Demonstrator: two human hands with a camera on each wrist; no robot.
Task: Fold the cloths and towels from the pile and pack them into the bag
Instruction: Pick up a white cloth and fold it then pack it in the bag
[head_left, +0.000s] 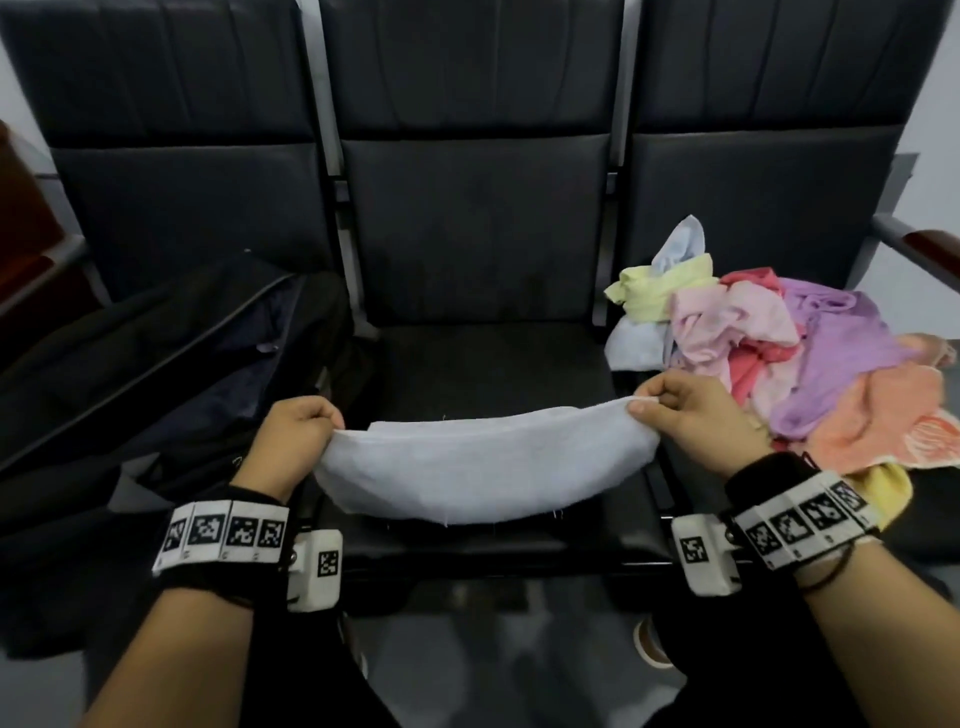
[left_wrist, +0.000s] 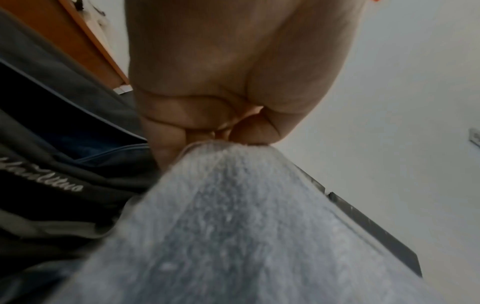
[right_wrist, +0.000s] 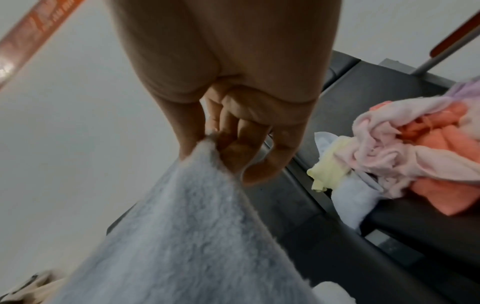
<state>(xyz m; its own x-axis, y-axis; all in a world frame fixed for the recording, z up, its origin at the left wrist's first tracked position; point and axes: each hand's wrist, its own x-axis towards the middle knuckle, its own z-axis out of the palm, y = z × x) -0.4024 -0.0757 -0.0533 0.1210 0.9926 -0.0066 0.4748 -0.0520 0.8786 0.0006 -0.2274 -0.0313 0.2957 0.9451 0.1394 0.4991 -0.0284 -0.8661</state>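
Observation:
A pale grey towel (head_left: 483, 467) hangs doubled over between my two hands above the middle seat (head_left: 493, 364). My left hand (head_left: 332, 421) pinches its left corner; my right hand (head_left: 641, 402) pinches its right corner. The left wrist view shows my left hand (left_wrist: 221, 137) gripping the towel (left_wrist: 233, 226) beside the bag (left_wrist: 52, 185). In the right wrist view my right hand (right_wrist: 207, 139) holds the towel (right_wrist: 197, 236) by thumb and fingers. A black bag (head_left: 156, 374) lies open on the left seat. The pile of coloured cloths (head_left: 805, 364) covers the right seat.
Three dark padded seats stand in a row with metal frames between them. A wooden armrest (head_left: 930, 244) sticks out at the far right. A shoe (head_left: 652, 644) shows on the floor under the seat edge. The pile (right_wrist: 389, 164) holds yellow, pink, purple and orange cloths.

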